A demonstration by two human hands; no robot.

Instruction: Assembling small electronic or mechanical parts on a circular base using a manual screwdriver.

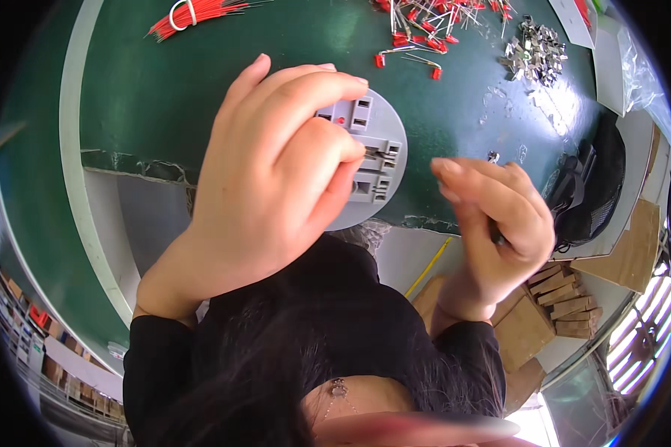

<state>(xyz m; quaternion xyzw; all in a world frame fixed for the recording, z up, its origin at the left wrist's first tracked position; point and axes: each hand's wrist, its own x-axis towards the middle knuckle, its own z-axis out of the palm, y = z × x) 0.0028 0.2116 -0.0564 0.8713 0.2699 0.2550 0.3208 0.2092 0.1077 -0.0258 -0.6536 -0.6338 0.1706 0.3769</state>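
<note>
A round grey plastic base (394,123) with raised rectangular slots lies at the table's near edge, partly under my left hand (265,175). The thumb and a bent finger of that hand come together over a middle slot, where dark metal shows; whether they pinch a small part is hidden. Another fingertip rests at an upper block of the base, beside a small red dot. To the right of the base, my right hand (503,212) is raised with its fingers curled and fingertips together. Something dark shows inside its curl, too little to name.
At the back are a tied bundle of red wires (194,16), a heap of red parts with thin leads (425,33) and a pile of small metal clips (535,52). A black mesh pouch (600,186) sits at right. Wooden blocks (566,302) are stacked below the table.
</note>
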